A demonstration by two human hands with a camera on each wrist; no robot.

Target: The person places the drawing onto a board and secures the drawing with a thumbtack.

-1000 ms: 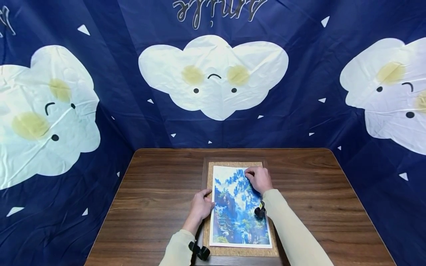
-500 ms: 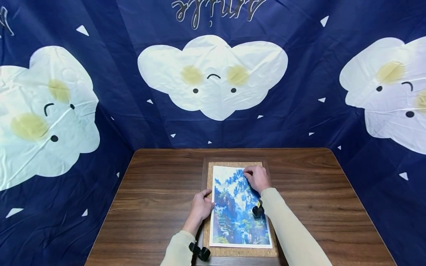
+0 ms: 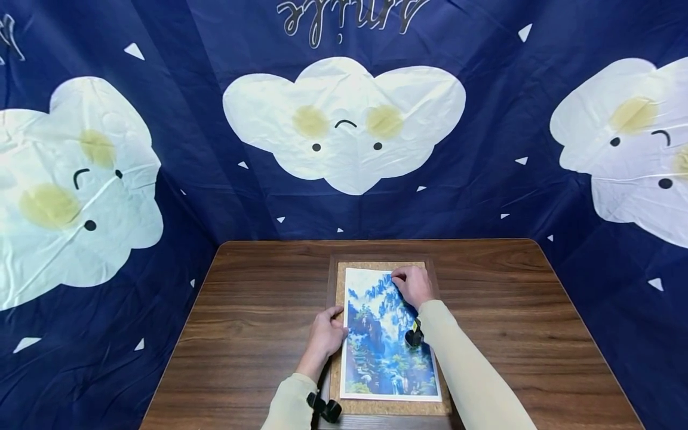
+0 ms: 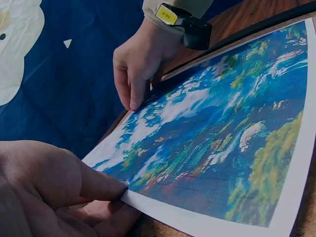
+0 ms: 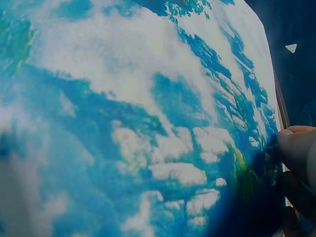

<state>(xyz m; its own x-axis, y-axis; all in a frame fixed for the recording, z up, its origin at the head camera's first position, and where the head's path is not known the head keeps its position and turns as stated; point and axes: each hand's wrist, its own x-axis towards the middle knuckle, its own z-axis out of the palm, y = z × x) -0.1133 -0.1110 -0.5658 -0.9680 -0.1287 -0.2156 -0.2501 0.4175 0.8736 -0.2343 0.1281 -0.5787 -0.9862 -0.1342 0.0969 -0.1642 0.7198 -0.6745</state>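
A sheet printed with a blue mountain landscape lies over a framed cork board, its white border showing. My left hand holds the sheet's left edge; in the left wrist view the thumb sits at the border with a finger below it. At the upper right of the print, my right hand pinches the sheet near its top edge. The right wrist view has the thumb over the edge and the other fingers lower down, partly in shadow. The sheet bows up slightly there.
The board's brown frame rests on a dark wood-grain table. A navy curtain with clouds hangs behind and at both sides. Each sleeve carries a black wrist device, one at the left cuff.
My right hand has slid slightly left at the top of the sheet, its wrist drawing inward. The left hand keeps its place at the left edge.
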